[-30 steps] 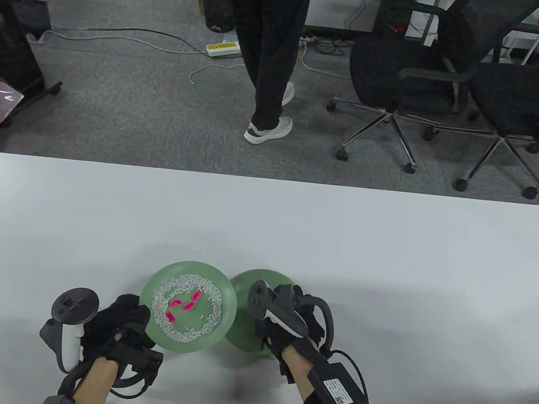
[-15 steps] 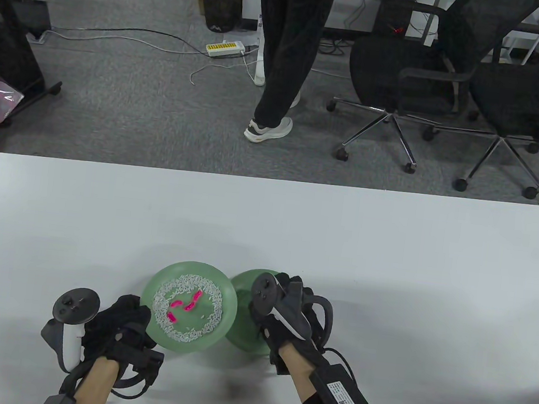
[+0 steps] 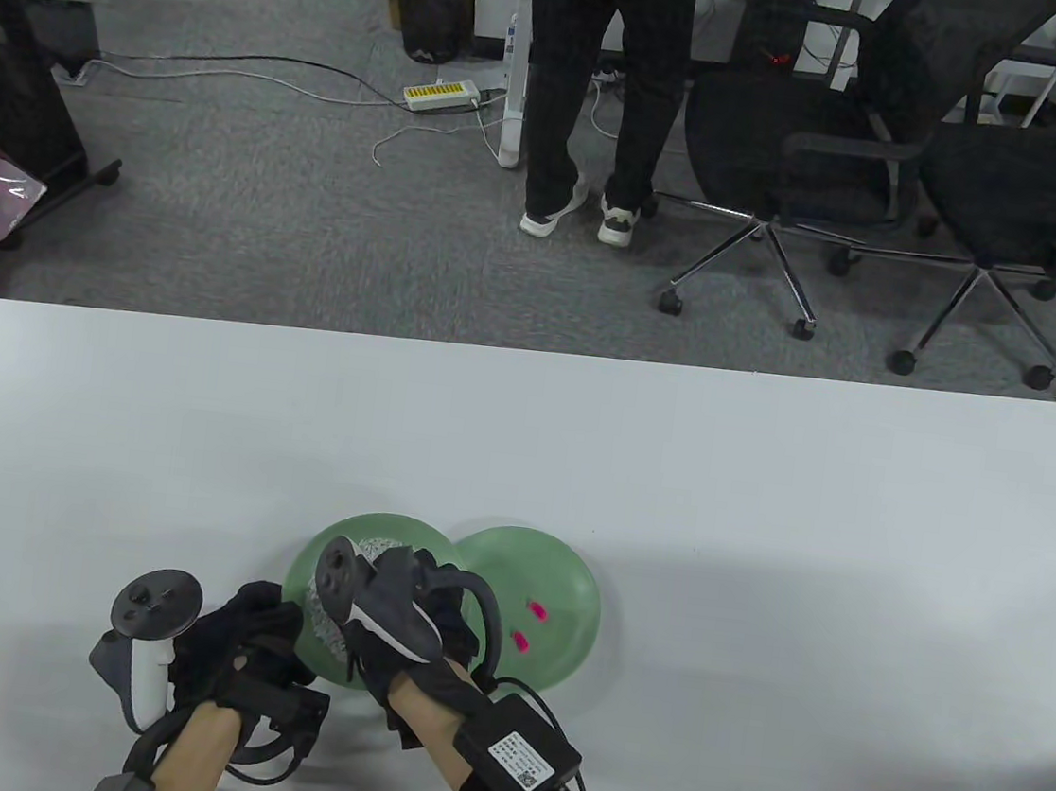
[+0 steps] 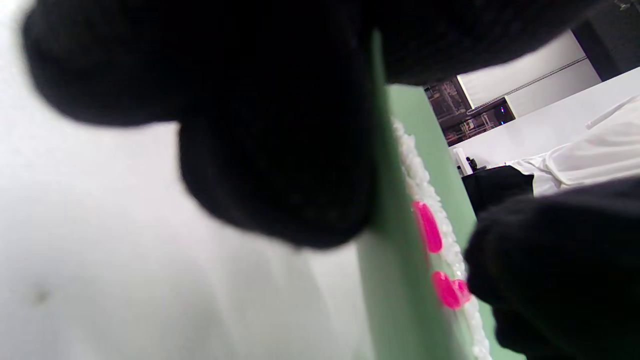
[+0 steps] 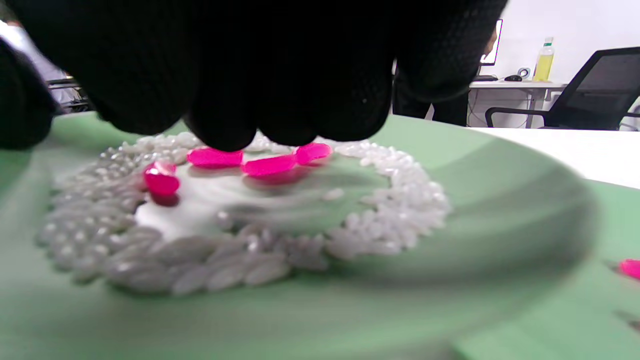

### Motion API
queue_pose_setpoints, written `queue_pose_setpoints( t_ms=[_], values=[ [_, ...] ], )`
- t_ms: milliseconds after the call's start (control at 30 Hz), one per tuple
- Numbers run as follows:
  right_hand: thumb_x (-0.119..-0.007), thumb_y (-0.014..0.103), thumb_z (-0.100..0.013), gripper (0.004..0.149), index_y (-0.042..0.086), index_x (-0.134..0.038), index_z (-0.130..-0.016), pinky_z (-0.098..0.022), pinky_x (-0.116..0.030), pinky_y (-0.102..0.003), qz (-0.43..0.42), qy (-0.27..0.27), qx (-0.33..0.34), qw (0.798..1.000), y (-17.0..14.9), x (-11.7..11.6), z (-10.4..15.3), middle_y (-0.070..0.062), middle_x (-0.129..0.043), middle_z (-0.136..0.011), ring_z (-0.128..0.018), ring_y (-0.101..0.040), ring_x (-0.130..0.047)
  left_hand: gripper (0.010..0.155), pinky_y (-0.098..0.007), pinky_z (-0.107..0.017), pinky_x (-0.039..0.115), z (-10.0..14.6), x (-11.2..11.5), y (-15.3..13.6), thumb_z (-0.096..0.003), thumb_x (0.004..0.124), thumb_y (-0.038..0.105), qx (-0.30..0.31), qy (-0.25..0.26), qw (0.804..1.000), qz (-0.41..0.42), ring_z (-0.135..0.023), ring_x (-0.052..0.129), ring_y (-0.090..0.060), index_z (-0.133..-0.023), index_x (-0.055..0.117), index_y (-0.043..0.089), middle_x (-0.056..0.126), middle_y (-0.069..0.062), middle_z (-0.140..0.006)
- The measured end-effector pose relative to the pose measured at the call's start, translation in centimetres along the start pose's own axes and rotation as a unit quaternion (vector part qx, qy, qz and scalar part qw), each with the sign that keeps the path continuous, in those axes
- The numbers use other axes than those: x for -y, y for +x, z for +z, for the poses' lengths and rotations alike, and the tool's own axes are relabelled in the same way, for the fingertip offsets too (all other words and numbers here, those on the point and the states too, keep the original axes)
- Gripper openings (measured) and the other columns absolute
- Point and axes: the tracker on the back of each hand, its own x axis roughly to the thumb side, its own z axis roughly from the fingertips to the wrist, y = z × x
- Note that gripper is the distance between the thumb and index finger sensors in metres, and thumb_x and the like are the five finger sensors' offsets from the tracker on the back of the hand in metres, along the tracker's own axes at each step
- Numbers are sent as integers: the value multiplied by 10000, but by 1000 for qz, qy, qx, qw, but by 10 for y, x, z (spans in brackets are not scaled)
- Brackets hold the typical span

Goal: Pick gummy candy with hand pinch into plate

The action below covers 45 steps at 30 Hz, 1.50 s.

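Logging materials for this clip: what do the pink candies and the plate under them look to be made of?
Pink candies: translucent, glossy, gel-like, probably gummy; light glints on their rounded surfaces. Left plate: smooth matte pale green, likely plastic or glazed ceramic; cannot tell which.

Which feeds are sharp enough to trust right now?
Table view: sharp, evenly lit, but the right hand hides the rice plate. Left wrist view: blurred, mostly dark glove. Right wrist view: pink gummies fairly clear, near rice soft.

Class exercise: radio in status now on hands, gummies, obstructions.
Right hand over rice plate, fingertips on pink gummies. Left hand steadies rim. Two gummies on right plate. Nothing obstructing.
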Motion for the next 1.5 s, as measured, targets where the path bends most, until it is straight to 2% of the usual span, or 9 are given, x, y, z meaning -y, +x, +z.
queue_pose_setpoints(
  t_ms=[200,500,700,900,1067,1200,1333,1400,1500],
  values=[
    [-927,443,-310,386,306,-989,-665,-620,-733,-500,21,0,9,1000,10,-9,-3,70,-966,-743,-665,-211,-936,510,-315,-143,975,0,0,2,-398,833,375,2,-4,1000,7,-130,1138,-193,-854,875,152,1036,-49,-564],
    [-923,428,-317,406,289,-983,-694,-634,-717,-514,28,-4,7,1000,16,-11,-5,56,-953,-766,-684,-224,-923,509,-319,-138,976,0,-3,3,-393,834,365,9,7,1000,13,-124,1138,-204,-849,877,144,1033,-62,-562],
    [-891,444,-332,428,222,-941,-695,-653,-679,-547,31,25,24,999,18,-16,-10,12,-923,-762,-696,-268,-882,511,-317,-135,976,1,-2,1,-393,834,365,3,-2,1000,25,-120,1137,-205,-849,877,140,1034,-65,-560],
    [-871,475,-319,437,214,-940,-663,-643,-689,-549,54,0,32,998,19,-18,-6,8,-934,-732,-674,-273,-893,511,-312,-136,977,-1,-1,0,-394,835,374,3,0,1000,20,-122,1139,-195,-849,880,148,1038,-54,-559],
    [-867,477,-320,437,219,-937,-666,-644,-690,-546,31,-12,40,999,11,-7,-3,14,-932,-738,-678,-270,-893,506,-311,-138,978,-2,0,-1,-395,835,377,3,0,1000,22,-125,1142,-189,-850,882,160,1042,-43,-559],
    [-867,476,-322,435,220,-936,-666,-644,-690,-547,-6,-25,28,999,-11,14,-2,13,-932,-739,-679,-272,-893,507,-315,-143,975,-4,1,-3,-396,836,376,2,2,1000,13,-130,1141,-195,-851,881,159,1040,-45,-562],
    [-866,476,-324,435,218,-935,-668,-644,-689,-548,-33,-39,-19,999,-57,38,-5,12,-931,-740,-679,-272,-894,507,-318,-143,974,-4,-1,-3,-396,836,374,-1,5,1000,16,-130,1140,-198,-852,882,158,1040,-47,-562],
    [-864,477,-326,434,221,-934,-669,-642,-692,-548,-35,-35,-48,998,-83,41,-8,13,-929,-742,-681,-271,-893,506,-319,-144,973,-5,-2,-4,-396,836,373,-2,8,1000,18,-132,1139,-198,-852,881,158,1039,-48,-566],
    [-863,475,-329,434,218,-932,-672,-639,-691,-549,-39,-17,-87,995,-116,34,-12,10,-929,-742,-679,-274,-893,508,-318,-145,973,-8,-5,-6,-396,836,375,-4,11,1000,22,-132,1139,-198,-853,880,158,1039,-46,-564]
  ],
)
